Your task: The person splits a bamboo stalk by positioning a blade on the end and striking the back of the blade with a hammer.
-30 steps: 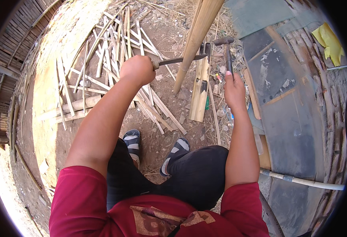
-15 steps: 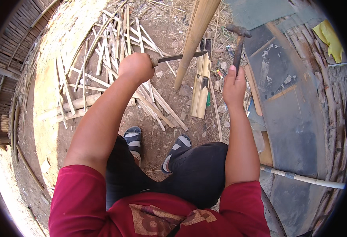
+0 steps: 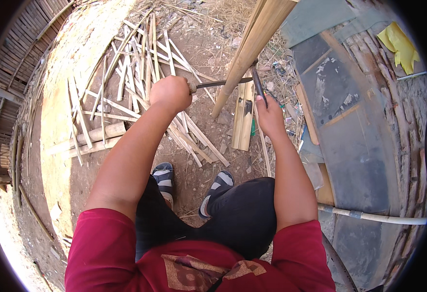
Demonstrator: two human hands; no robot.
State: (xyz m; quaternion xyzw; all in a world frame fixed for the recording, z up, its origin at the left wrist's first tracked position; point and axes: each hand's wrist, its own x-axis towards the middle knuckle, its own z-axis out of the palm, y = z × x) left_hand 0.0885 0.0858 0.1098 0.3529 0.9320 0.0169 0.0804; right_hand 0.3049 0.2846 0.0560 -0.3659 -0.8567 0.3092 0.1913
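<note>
My left hand [image 3: 171, 92] is closed around the handle of a knife, its dark blade [image 3: 211, 84] pointing right. That blade crosses a thick bamboo pole [image 3: 259, 41] standing at a slant with a long split in it, and the tip sticks out past its right side. My right hand [image 3: 272, 117] grips a hammer by its dark handle [image 3: 258, 86]. The hammer's head is up against the right side of the pole in this view, mostly hard to make out. Handle and knife tip lie very close; whether they touch I cannot tell.
Split bamboo halves [image 3: 242, 119] lie on the dirt just right of the pole's foot. A heap of bamboo strips [image 3: 140, 68] spreads at the far left, beside bamboo lengths [image 3: 94, 137]. Dark boards [image 3: 354, 160], a pale pole [image 3: 369, 217] and a yellow sheet [image 3: 400, 47] are on the right.
My right hand has swung the hammer left and down, from the raised position toward the knife tip. The pole's upper end leans farther right. My left hand is slightly lower.
</note>
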